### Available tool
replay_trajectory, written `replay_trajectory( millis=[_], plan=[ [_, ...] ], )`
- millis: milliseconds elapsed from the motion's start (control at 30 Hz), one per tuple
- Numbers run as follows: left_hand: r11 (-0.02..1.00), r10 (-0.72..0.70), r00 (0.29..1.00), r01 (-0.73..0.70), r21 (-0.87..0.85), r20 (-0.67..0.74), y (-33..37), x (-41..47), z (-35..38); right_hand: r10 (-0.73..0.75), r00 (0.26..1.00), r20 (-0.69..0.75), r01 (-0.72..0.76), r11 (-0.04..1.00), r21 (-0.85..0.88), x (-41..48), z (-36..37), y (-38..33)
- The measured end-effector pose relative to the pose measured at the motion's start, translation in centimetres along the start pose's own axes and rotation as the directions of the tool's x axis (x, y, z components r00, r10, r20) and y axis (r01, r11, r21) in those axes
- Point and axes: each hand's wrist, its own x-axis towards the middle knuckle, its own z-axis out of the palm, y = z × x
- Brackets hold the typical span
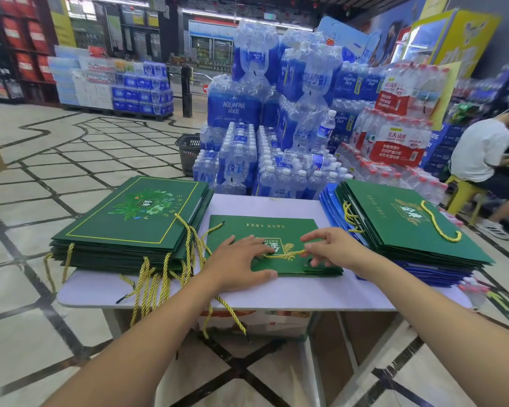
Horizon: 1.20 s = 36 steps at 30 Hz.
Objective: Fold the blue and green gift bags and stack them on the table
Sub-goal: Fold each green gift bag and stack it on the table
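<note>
A small green gift bag (pixel 265 230) lies flat in the middle of the white table (pixel 276 295). My left hand (pixel 238 259) presses flat on its near left part with straight fingers. My right hand (pixel 332 248) pinches the bag's gold cord handle (pixel 282 254) between thumb and finger over the bag's near right part. A tall stack of large green bags (pixel 130 221) lies at the left, gold cords hanging over the table's edge. Another stack of green bags (pixel 406 224) sits at the right, on top of blue bags (pixel 432 274).
Shrink-wrapped packs of water bottles (pixel 276 127) are piled right behind the table. A black shopping basket (pixel 188 151) stands on the tiled floor. A person in a white shirt (pixel 482 148) sits on a yellow stool at the right. Cardboard boxes (pixel 256 318) sit under the table.
</note>
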Motion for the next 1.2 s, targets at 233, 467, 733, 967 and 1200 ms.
replay_trajectory(
  millis=[233,467,733,967,1200],
  plan=[
    [1.0,0.005,1.0,-0.005,-0.001,-0.01,-0.1,0.0,0.1,-0.001,1.0,-0.023,0.001,1.0,0.004,-0.1,0.3,0.1],
    [1.0,0.008,1.0,-0.008,0.017,-0.003,0.0,-0.1,0.0,0.042,0.999,-0.028,-0.04,0.997,0.072,0.1,0.3,-0.3],
    [1.0,0.01,1.0,-0.01,0.01,-0.008,0.0,-0.1,0.0,0.085,0.996,-0.015,-0.084,0.993,0.083,0.4,1.0,0.0],
    [1.0,0.005,1.0,-0.005,0.018,0.007,0.2,-0.1,0.0,-0.025,0.997,-0.077,0.013,0.989,-0.151,0.7,1.6,0.6],
    [1.0,-0.009,1.0,0.009,-0.01,0.007,0.4,-0.2,-0.2,-0.183,0.972,-0.146,0.124,0.932,-0.34,0.3,1.3,-0.3]
  ],
)
